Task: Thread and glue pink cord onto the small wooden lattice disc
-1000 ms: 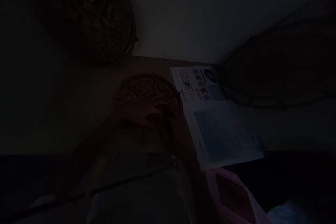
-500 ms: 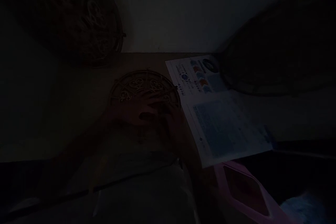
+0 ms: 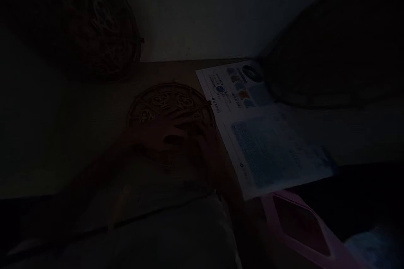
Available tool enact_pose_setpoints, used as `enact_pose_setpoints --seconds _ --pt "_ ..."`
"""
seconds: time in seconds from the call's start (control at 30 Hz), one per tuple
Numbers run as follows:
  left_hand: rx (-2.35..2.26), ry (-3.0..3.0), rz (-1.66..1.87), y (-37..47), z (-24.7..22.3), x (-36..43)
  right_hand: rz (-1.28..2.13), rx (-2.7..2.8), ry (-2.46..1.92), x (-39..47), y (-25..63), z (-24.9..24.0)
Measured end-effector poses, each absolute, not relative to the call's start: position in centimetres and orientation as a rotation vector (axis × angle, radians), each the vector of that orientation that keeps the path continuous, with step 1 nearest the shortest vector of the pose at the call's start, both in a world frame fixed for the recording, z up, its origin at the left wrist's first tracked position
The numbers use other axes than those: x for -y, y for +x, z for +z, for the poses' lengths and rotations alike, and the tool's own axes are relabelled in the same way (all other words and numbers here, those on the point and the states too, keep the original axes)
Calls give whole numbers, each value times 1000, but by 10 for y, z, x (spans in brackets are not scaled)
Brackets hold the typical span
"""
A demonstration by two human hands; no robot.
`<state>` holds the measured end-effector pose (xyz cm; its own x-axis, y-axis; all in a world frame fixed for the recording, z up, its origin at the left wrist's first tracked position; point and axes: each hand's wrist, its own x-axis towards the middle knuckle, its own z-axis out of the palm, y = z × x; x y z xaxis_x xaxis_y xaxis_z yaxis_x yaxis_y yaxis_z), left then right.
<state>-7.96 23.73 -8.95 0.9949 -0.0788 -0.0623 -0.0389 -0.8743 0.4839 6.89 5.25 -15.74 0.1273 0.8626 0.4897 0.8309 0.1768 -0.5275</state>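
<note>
The picture is very dark. A round openwork panel (image 3: 184, 100) with curled ornaments inside its rim lies flat on the table, in the middle of the head view. My left hand (image 3: 158, 132) reaches over its lower part from the left, fingers stretched out and lying across the ornaments. From the right, my right hand (image 3: 210, 145) comes in over the panel's lower right edge, its fingertips close to my left fingers. Shadow hides those right fingertips and anything small between the hands. Both hands cover much of the panel's near half.
A printed sheet (image 3: 261, 151) lies right of the panel. Larger round openwork pieces stand at upper left (image 3: 107, 21) and upper right (image 3: 341, 50), near a pale wall (image 3: 195, 12). A pink frame-like object (image 3: 303, 227) is at lower right; greyish material (image 3: 176, 235) lies in front.
The view has shifted slightly, so the panel and the round pieces sit a little further left or higher. Both hands keep about the same place on the panel.
</note>
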Motion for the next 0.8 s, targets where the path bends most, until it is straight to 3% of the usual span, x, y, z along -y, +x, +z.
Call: enact_pose_setpoints --seconds 0.2,0.8 --pt "42 2645 -174 -76 -70 -228 85 1671 -1687 -48 67 -151" --pt "131 2759 -28 -85 -82 -226 91 1648 -1626 -51 69 -154"
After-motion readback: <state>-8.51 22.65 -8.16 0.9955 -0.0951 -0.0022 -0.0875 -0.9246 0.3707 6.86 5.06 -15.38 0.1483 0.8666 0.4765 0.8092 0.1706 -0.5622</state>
